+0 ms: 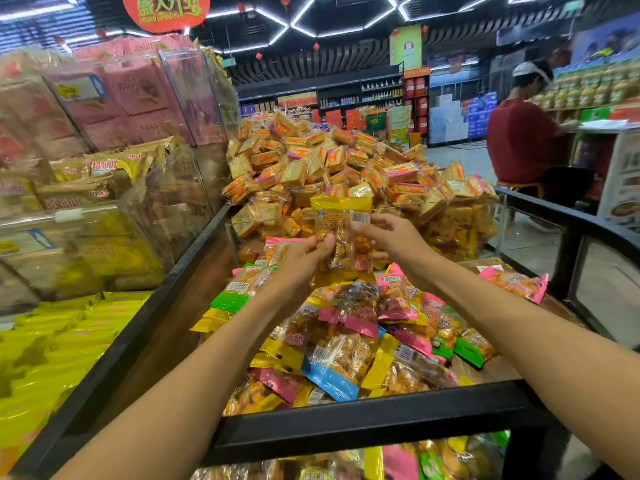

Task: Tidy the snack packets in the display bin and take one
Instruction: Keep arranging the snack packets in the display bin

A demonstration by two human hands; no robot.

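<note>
A black-framed display bin point(363, 424) with a wooden floor holds a loose heap of small snack packets point(349, 341) with clear middles and pink, yellow, green and blue ends, lying every way and overlapping. A bare strip of wood shows along the bin's left side. Behind a clear divider point(460, 216), a tall mound of square cracker packs point(329, 164) fills the far section. A lower shelf under the front rail holds more packets point(398, 462).

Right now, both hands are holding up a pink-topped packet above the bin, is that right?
Not quite: the packet is yellow-topped, not pink. The head view shows both hands, left and right, holding it up above the bin.
</note>
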